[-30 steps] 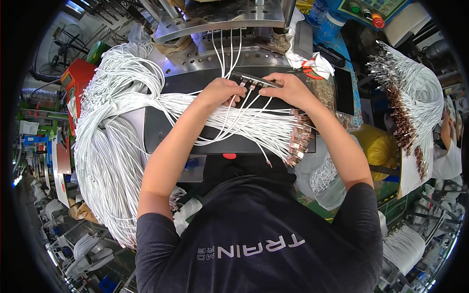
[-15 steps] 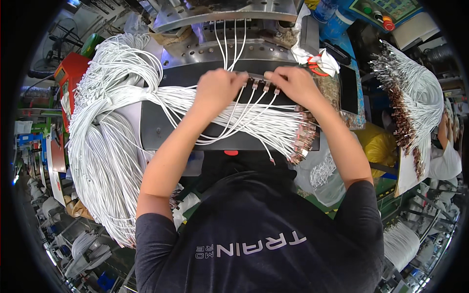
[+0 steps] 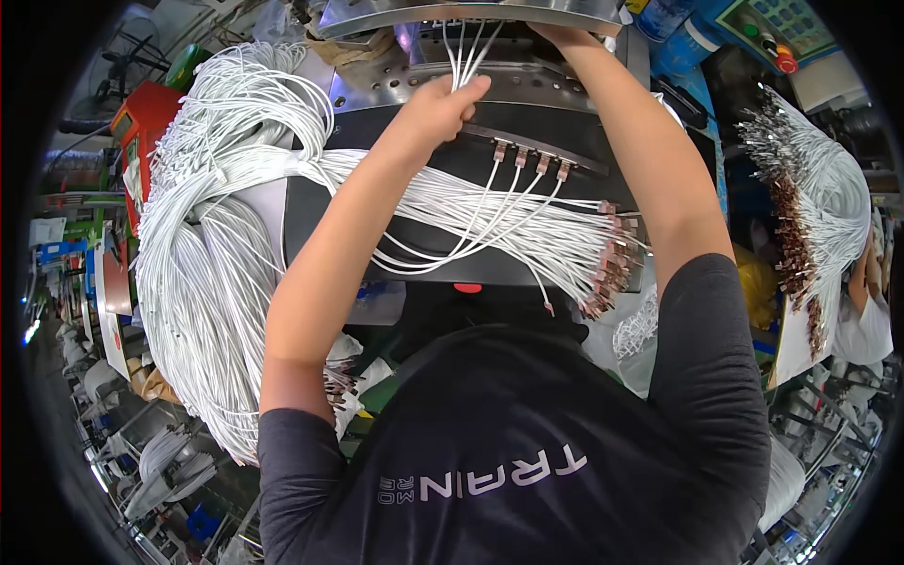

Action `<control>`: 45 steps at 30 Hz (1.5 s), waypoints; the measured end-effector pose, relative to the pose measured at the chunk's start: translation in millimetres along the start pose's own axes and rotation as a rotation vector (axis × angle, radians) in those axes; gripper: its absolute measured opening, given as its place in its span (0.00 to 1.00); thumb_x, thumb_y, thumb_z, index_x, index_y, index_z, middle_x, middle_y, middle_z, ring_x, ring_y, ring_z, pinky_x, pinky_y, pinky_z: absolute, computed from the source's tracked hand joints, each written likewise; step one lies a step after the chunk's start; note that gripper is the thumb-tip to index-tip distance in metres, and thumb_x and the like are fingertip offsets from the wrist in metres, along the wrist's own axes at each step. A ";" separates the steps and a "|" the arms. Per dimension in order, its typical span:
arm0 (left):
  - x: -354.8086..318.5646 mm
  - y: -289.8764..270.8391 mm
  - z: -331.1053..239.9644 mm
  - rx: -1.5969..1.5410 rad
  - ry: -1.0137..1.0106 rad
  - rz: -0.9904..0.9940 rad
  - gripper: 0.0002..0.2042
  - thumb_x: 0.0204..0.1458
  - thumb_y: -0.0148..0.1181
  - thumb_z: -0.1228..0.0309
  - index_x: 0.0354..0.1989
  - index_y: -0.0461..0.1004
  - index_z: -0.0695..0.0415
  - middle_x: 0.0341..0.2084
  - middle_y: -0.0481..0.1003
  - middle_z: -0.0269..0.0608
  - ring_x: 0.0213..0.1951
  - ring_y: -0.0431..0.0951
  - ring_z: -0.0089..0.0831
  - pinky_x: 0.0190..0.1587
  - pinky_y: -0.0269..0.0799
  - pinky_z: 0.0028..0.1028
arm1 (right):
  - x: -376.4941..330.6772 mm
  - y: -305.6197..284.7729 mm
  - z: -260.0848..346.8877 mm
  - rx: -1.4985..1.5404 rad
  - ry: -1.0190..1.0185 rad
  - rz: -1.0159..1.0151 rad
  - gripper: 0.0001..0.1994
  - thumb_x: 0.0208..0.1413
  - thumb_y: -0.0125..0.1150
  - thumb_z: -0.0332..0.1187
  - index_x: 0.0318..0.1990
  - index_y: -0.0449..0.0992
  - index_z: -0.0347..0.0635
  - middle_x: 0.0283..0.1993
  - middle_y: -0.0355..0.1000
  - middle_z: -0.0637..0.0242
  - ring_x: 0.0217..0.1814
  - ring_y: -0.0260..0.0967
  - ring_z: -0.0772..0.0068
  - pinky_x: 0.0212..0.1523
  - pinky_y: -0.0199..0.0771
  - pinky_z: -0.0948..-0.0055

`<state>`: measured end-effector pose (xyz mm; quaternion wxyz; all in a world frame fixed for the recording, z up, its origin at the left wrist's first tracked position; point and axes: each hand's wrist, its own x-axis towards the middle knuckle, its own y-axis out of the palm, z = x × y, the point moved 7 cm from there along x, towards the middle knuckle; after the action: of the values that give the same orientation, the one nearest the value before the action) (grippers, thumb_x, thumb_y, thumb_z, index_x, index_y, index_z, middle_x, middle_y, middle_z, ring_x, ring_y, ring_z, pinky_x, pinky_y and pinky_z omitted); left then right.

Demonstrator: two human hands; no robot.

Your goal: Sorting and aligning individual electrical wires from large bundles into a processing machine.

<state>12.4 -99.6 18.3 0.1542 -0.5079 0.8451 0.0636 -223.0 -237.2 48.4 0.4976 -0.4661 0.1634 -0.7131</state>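
Note:
Several thin white cables (image 3: 460, 55) run down from the machine into my left hand (image 3: 438, 111), which is closed around their lower part. Just below its fingers lies a dark metal bar (image 3: 579, 160), with a row of small copper-coloured terminals (image 3: 522, 161) along it and a white cable trailing from each. My right hand (image 3: 562, 34) reaches under the machine's curved metal top (image 3: 471, 14); its fingers are hidden there. Across the dark worktop (image 3: 330, 212) spreads a bundle of white cables (image 3: 452, 205), its copper-coloured ends (image 3: 610, 264) at the right.
A large heap of white cables (image 3: 217, 311) hangs over the worktop's left side. A perforated metal plate (image 3: 395, 91) lies below the machine top. At far right hangs another cable bundle (image 3: 833, 202). A control panel (image 3: 777, 42) with a red button stands back right.
My right hand has left the bar and moved up under the machine top. My left hand has moved up and closed on the hanging cables. The bar with terminals now lies uncovered.

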 end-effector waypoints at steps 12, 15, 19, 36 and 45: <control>-154.2 -300.1 -68.8 0.918 0.022 -1.102 0.23 0.69 0.48 0.54 0.35 0.81 0.61 0.28 0.80 0.45 0.34 0.80 0.28 0.40 0.72 0.30 | -63.4 0.0 23.2 0.185 -0.182 0.108 0.18 0.64 0.61 0.46 0.48 0.80 0.40 0.48 0.76 0.52 0.53 0.71 0.44 0.56 0.69 0.53; -129.2 -183.6 -29.3 0.791 0.326 -0.727 0.17 0.67 0.54 0.60 0.35 0.81 0.60 0.30 0.81 0.45 0.37 0.82 0.32 0.39 0.73 0.32 | -126.7 -43.1 51.9 -0.146 -0.221 0.106 0.17 0.61 0.65 0.45 0.50 0.81 0.43 0.46 0.76 0.55 0.53 0.71 0.50 0.56 0.69 0.57; -134.8 28.3 -19.9 1.067 1.008 -0.110 0.08 0.53 0.67 0.69 0.39 0.77 0.55 0.40 0.79 0.39 0.47 0.79 0.41 0.51 0.76 0.39 | -168.5 -77.6 69.0 -0.409 -0.278 0.101 0.15 0.60 0.66 0.40 0.51 0.81 0.44 0.45 0.74 0.57 0.53 0.69 0.54 0.56 0.69 0.60; -73.6 45.7 -13.1 1.113 0.769 -0.252 0.11 0.58 0.64 0.62 0.29 0.77 0.56 0.28 0.78 0.41 0.34 0.79 0.43 0.35 0.75 0.40 | -107.2 -37.3 37.4 0.150 -0.148 0.114 0.16 0.64 0.59 0.40 0.49 0.79 0.35 0.48 0.76 0.48 0.53 0.73 0.47 0.55 0.71 0.61; 45.9 25.4 -75.1 1.104 0.479 -0.197 0.21 0.58 0.56 0.52 0.35 0.85 0.59 0.36 0.81 0.62 0.42 0.83 0.54 0.51 0.76 0.46 | 2.7 9.5 -10.1 0.202 -0.026 0.032 0.14 0.63 0.61 0.41 0.31 0.84 0.41 0.32 0.81 0.58 0.37 0.79 0.63 0.41 0.78 0.64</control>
<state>-44.7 -145.8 73.1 0.2055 -0.4290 0.7136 -0.5143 -226.2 -246.2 38.0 0.5552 -0.4203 0.0916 -0.7118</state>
